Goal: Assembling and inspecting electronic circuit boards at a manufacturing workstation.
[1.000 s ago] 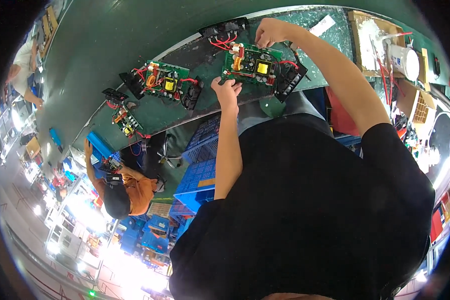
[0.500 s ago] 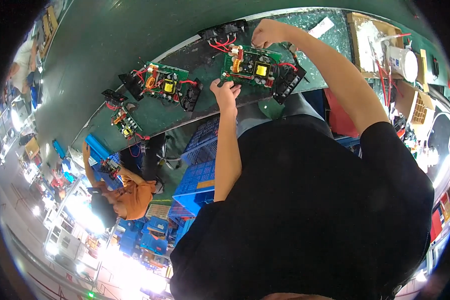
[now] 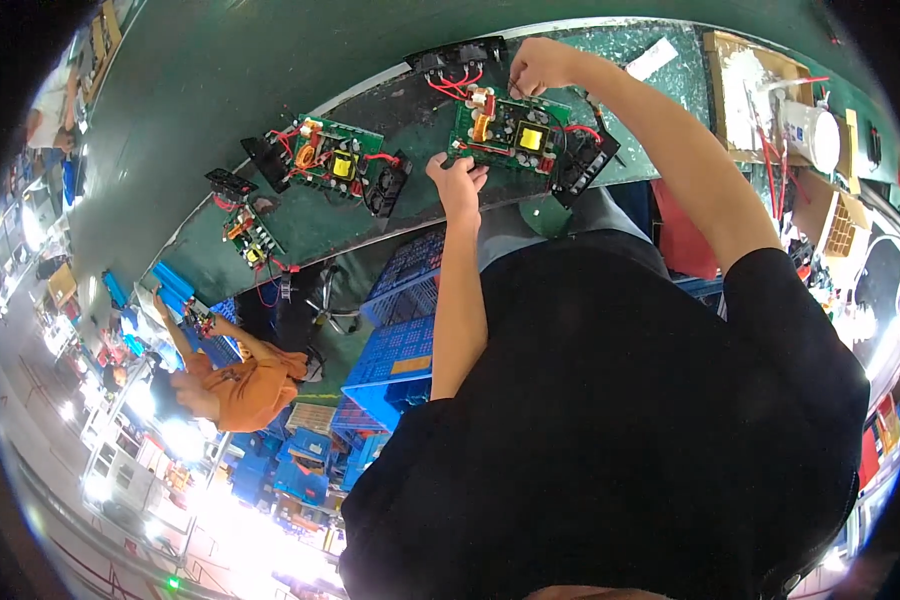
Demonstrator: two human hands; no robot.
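A green circuit board (image 3: pixel 500 140) lies on the bench before me, with a yellow-topped transformer (image 3: pixel 531 139) and an orange coil on it. Red wires lead from it to a black end panel (image 3: pixel 466 55) at the far left and a black fan panel (image 3: pixel 585 168) at the right. At the board's near left corner, my left hand (image 3: pixel 459 186) grips the edge with bent fingers. My right hand (image 3: pixel 540 68) is pinched closed over the far edge, beside dark thin wires; whatever sits between its fingertips is too small to make out.
Two similar board assemblies, one nearer (image 3: pixel 335 160) and one farther (image 3: pixel 250 235), lie left along the green bench (image 3: pixel 415 205). Blue crates (image 3: pixel 395 360) stand below. A person in orange (image 3: pixel 255 390) works at the left. A wooden tray (image 3: pixel 735 95) and white bucket (image 3: pixel 810 135) sit right.
The view has shifted slightly, so the bench things sit a little farther right. Both my hands keep their places at the board. The person in orange has leaned and shifted their arms.
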